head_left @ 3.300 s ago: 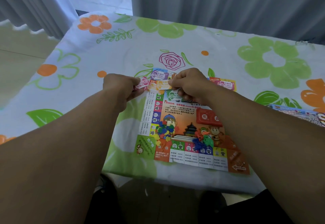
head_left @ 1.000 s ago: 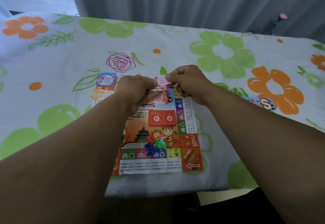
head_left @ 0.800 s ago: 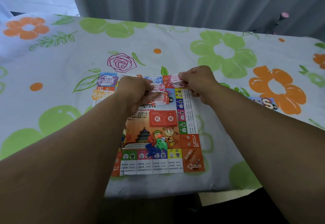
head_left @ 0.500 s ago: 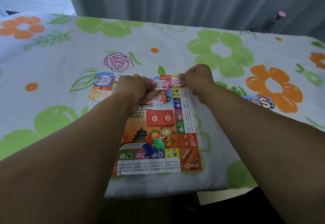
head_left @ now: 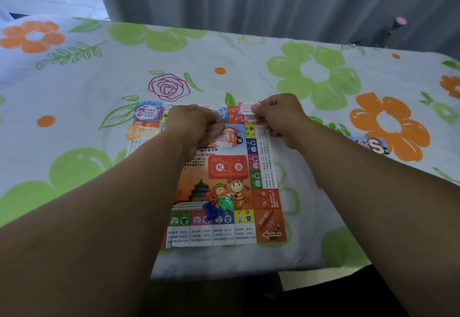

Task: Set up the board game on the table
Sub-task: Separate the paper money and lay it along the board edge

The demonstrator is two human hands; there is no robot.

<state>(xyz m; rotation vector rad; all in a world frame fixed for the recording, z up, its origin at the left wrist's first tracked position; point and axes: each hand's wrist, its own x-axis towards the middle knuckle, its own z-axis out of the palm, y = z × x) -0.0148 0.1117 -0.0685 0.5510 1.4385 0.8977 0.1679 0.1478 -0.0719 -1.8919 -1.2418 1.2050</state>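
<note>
A colourful paper game board (head_left: 263, 184) lies flat near the table's front edge. My right hand (head_left: 281, 117) pinches a pink play-money note (head_left: 245, 112) at the board's far right corner. My left hand (head_left: 196, 124) is curled over a small stack of notes, with an orange note (head_left: 227, 139) showing beneath it. A purple note (head_left: 146, 113) and an orange note (head_left: 142, 132) lie on the board's far left corner. A red card deck (head_left: 229, 167) sits at the board's centre. Small plastic tokens and a white die (head_left: 219, 203) are heaped on the near half.
The table wears a white cloth (head_left: 74, 97) printed with green and orange flowers. The game's box or packet (head_left: 373, 144) lies at the right, partly behind my right forearm. Grey curtains (head_left: 273, 0) hang behind the table. The front table edge runs just below the board.
My right hand pulled a pink note off the stack in my left hand and carried it right to the board's far right corner. The view earlier shifted right along the table.
</note>
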